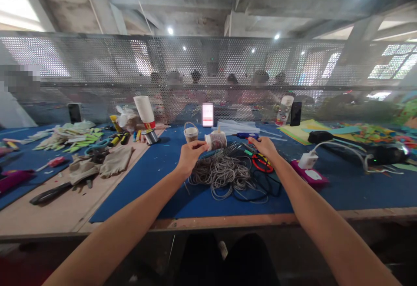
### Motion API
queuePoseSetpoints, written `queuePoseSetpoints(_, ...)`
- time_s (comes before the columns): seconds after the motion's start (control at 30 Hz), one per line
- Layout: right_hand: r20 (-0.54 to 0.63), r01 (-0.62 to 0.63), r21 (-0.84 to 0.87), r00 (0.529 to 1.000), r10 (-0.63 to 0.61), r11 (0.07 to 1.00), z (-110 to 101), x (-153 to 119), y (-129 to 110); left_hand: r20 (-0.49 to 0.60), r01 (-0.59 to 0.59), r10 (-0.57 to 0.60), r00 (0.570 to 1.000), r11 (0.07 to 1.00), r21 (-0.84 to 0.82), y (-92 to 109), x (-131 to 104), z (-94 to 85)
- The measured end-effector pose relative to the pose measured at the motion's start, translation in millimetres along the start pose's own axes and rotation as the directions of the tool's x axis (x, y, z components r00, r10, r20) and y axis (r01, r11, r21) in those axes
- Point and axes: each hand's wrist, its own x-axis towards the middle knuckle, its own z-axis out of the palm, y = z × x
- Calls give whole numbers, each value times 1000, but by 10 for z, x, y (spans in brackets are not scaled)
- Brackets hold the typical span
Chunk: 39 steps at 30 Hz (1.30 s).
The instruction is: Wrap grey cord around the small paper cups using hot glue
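Note:
My left hand (189, 157) pinches a paper cup (216, 141) by its rim. The cup lies on its side, with grey cord wound round its wall. In my right hand (265, 147) is a blue hot glue gun (246, 135), its nozzle pointing left toward the cup but apart from it. Beneath both hands lies a loose heap of grey cord (226, 173). Red-handled scissors (262, 164) rest beside the heap, below my right hand. A small handled cup (191, 134) stands upright behind my left hand.
Clear glue sticks (237, 127) lie behind the glue gun. A phone (207, 114) stands against the perforated metal screen (107, 68). At left are stacked paper cups (143, 108) and work gloves (116, 162). A white charger (308, 160) and coloured sheets (299, 133) are at right.

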Motion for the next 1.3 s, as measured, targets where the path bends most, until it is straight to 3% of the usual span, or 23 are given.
queuePoseSetpoints(0.33,33,-47,-196,998,54,979,-15,-75,61,0,0,0,1000,1000,-1,-1,-3,7)
queuePoseSetpoints(0.67,24,-77,-253,996,86,964,8,-91,46,15,2,-2,1000,1000,-8,2,-13,15)
queuePoseSetpoints(0.73,-27,-69,-264,998,64,962,4,-122,26,18,-3,3,1000,1000,-6,7,-17,19)
queuePoseSetpoints(0.8,-144,-3,-258,989,-35,966,0,-165,-30,10,-7,7,1000,1000,4,16,-22,23)
queuePoseSetpoints(0.9,-277,256,-147,917,-288,955,6,-258,-197,5,-17,16,1000,1000,25,31,-29,29)
queuePoseSetpoints(0.97,-256,417,29,881,-397,908,31,-344,-340,12,-20,20,1000,999,38,34,-32,30)
queuePoseSetpoints(1.03,-194,490,184,868,-458,852,77,-443,-474,17,-33,32,999,998,53,33,-34,30)
queuePoseSetpoints(1.17,1,447,449,866,-501,774,194,-613,-638,10,-82,81,997,991,105,50,-51,33)
queuePoseSetpoints(1.3,212,167,687,884,-415,707,235,-709,-718,0,-105,106,994,986,126,80,-77,43)
